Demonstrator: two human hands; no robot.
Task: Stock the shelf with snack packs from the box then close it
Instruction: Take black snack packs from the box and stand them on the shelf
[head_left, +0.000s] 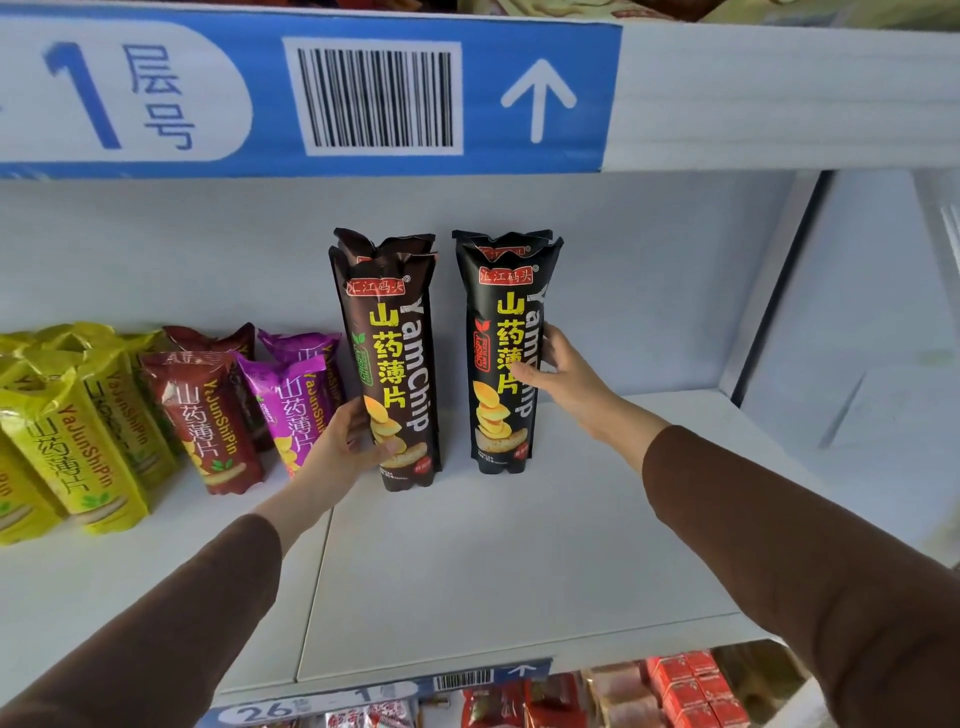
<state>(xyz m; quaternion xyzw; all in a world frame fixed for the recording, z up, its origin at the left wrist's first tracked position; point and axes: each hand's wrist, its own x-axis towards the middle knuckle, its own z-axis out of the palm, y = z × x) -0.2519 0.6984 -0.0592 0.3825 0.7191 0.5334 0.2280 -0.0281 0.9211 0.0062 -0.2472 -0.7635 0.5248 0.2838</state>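
Brown sleeves reach forward from the bottom corners, one from each side, over a white metal shelf (467, 571) whose front part lies bare.

Left hand (340, 447): fingers and thumb are curled round the lower left edge of a tall dark brown foil snack pack with yellow lettering (397, 364). Its base rests on the shelf and a matching pack stands directly behind it.

Right hand (558, 371): thumb across the front and fingers round the right side of a tall black foil snack pack with yellow lettering (506, 358), gripped about midway up. A second black pack stands just behind that one too.

Both packs stand upright, long axis vertical, side by side with a narrow gap between them. Each hand comes at its pack from the outer side, so the packs sit between the two hands, a little beyond the wrists. The left hand holds low, the right hand higher.

Left of the brown pack, leaning rows of shorter packs: purple (298, 400), dark red (208, 421), then yellow (78, 431).

Beyond is the white back wall. Overhead, the upper shelf's edge bears a blue label strip with a barcode and an upward arrow (374, 98).

No box is in view.
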